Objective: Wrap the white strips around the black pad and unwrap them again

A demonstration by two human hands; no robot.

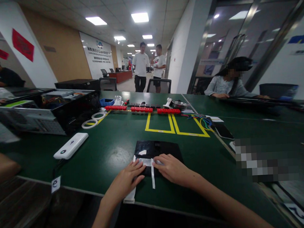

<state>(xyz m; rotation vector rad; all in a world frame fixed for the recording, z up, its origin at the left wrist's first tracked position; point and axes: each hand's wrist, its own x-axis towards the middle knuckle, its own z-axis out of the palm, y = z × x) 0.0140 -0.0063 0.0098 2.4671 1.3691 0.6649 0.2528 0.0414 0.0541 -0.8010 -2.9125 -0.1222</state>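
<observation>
A black flat panel (pixel 169 147) lies on the green table in front of me. On it is a pale silvery rectangle (pixel 147 162), with a narrow white strip (pixel 153 180) running from its right side toward me and off the panel. My left hand (pixel 127 180) rests with outstretched fingers on the left part of the rectangle. A wider white strip (pixel 130 196) sticks out below that hand, reaching the table edge. The fingers of my right hand (pixel 172 169) lie on the panel, their tips touching the top of the narrow strip. A small white scrap (pixel 142 152) sits farther up the panel.
An opened computer case (pixel 75 109) stands at the left, near two white rings (pixel 89 124) and a white power bank (pixel 71 145). Red trays (pixel 141 109) line the back behind yellow tape outlines (pixel 160 131). Wires (pixel 205 123) and a phone (pixel 223 130) lie right. A person (pixel 231 81) sits at right.
</observation>
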